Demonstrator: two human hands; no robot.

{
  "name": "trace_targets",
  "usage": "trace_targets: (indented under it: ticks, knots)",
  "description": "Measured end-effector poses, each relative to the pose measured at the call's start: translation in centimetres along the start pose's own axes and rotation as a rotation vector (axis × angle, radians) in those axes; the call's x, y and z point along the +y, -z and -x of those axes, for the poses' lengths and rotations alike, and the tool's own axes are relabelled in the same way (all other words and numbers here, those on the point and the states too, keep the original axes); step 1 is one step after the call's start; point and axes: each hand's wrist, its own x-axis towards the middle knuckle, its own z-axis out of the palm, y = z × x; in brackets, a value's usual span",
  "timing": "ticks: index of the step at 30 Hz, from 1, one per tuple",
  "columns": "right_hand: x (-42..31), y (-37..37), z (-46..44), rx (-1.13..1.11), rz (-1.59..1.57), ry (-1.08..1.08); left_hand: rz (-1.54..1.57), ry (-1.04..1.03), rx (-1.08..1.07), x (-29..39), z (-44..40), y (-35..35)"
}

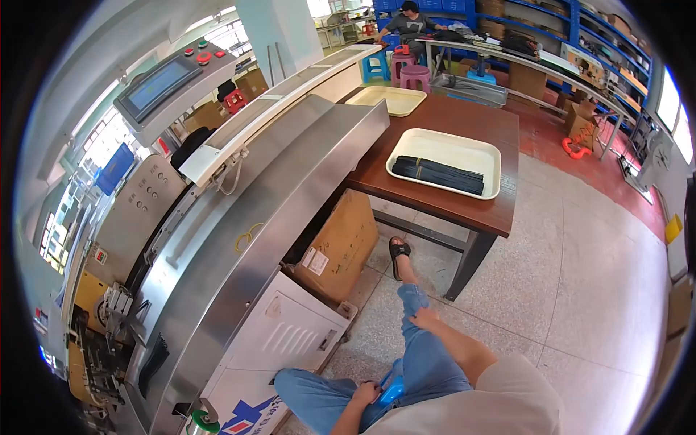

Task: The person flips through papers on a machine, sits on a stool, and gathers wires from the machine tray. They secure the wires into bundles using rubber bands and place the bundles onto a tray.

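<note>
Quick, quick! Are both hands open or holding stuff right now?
Left hand: resting on the left leg; can't tell if open or holding anything.
Right hand: resting on the right leg; can't tell how open.

Beige top [507, 402] — faded blue jeans [433, 359] — black open-toed sandal [396, 249].

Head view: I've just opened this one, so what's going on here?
The person appears seated beside a long metal trough, not handling any strips. The right hand rests on the jeans near the knee; the left hand is by a blue object, its grip unclear. A bundle of dark strips lies in a cream tray on the brown table.
</note>
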Motion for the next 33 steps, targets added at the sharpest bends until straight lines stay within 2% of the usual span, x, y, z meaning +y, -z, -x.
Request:
trace_targets:
  ticks: [2, 6, 11, 14, 18, 22, 24, 26, 28, 29, 31, 33]
  knots:
    - [0.1, 0.3, 2.8, 0.038, 0.027, 0.157, 0.011, 0.017, -0.03, -0.1, -0.3, -0.2]
    - [-0.1, 2.5, 7.2, 0.078, 0.0, 0.243, -0.018, -0.019, -0.041, -1.0, -0.8, -1.2]
    - [0.5, 1.5, 7.8, 0.127, -0.053, 0.262, -0.054, 0.025, -0.057, -0.8, -0.7, -1.3]
    - [0.2, 2.6, 9.1, 0.115, -0.026, 0.343, -0.035, 0.019, -0.074, -0.7, -1.0, -1.1]
    - [0.3, 2.2, 9.6, 0.154, -0.108, 0.235, -0.044, 0.023, -0.136, -0.3, -1.0, -0.5]
    - [0.5, 0.5, 6.6, 0.102, 0.017, 0.215, -0.051, 0.048, -0.117, -1.9, -2.7, -2.4]
    - [0.6, -0.2, 6.1, 0.127, -0.01, 0.088, -0.175, 0.048, -0.101, -2.4, -3.3, -3.4]
    - [0.7, -0.4, 6.2, 0.125, 0.024, 0.1, -0.04, 0.197, -0.191, -0.7, -2.5, -2.0]
    - [0.8, -0.3, 6.5, 0.203, 0.025, 0.123, 0.029, 0.203, -0.162, 1.8, -0.8, 0.8]
    - [1.0, -0.4, 6.9, 0.241, 0.029, 0.152, -0.007, 0.235, -0.074, 2.5, -0.2, 1.3]
    - [2.0, -0.9, 6.7, 0.139, 0.012, 0.221, -0.051, 0.117, 0.003, 1.2, -0.5, 0.0]
    - [0.0, 0.7, 9.8, 0.249, 0.017, 0.273, -0.022, 0.109, 0.045, 1.2, -0.2, -0.1]
